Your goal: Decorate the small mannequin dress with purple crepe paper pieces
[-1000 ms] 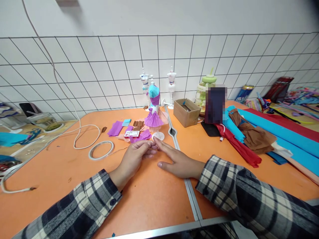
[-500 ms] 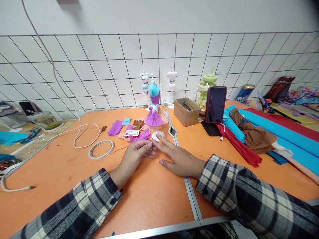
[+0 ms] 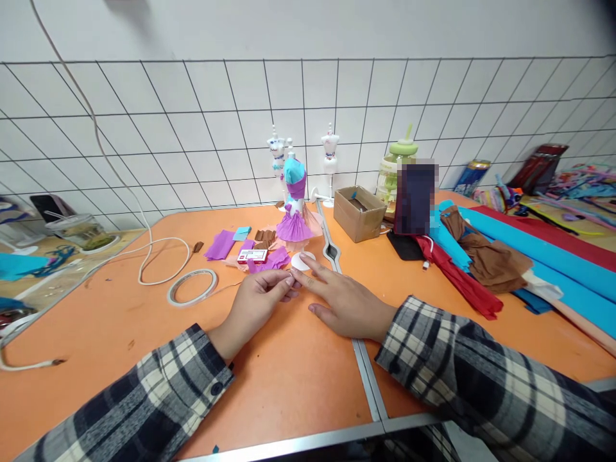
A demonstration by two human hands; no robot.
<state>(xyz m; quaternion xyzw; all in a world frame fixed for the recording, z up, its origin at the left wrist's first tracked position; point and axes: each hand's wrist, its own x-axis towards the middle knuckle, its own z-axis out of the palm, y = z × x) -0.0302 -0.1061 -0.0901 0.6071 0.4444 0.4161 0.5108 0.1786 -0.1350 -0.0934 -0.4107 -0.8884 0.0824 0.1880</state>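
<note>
My left hand [image 3: 262,298] is closed in a pinch, thumb against fingers; whatever lies between the fingertips is too small to make out. My right hand [image 3: 344,301] is spread palm down, one fingertip meeting the left hand's pinch. A thin strip runs from a roll of tape [image 3: 171,294] towards my left hand and disappears behind it. Just beyond the hands stands a small dress form [image 3: 294,192], upright on a round white base [image 3: 304,260]. It wears a blue and purple paper top and a gathered purple skirt [image 3: 294,228].
Purple paper pieces [image 3: 220,245] and a small red-and-white box [image 3: 253,256] lie left of the form. Two white dress forms stand behind. Rightward are a cardboard box [image 3: 359,221], a green-lidded jug [image 3: 402,151], a propped phone [image 3: 414,202] and brown crepe paper [image 3: 500,263]. A white cable [image 3: 150,240] crosses the left side.
The view has shifted slightly, so everything sits a little further left and higher. Both hands keep nearly the same pose, fingertips together.
</note>
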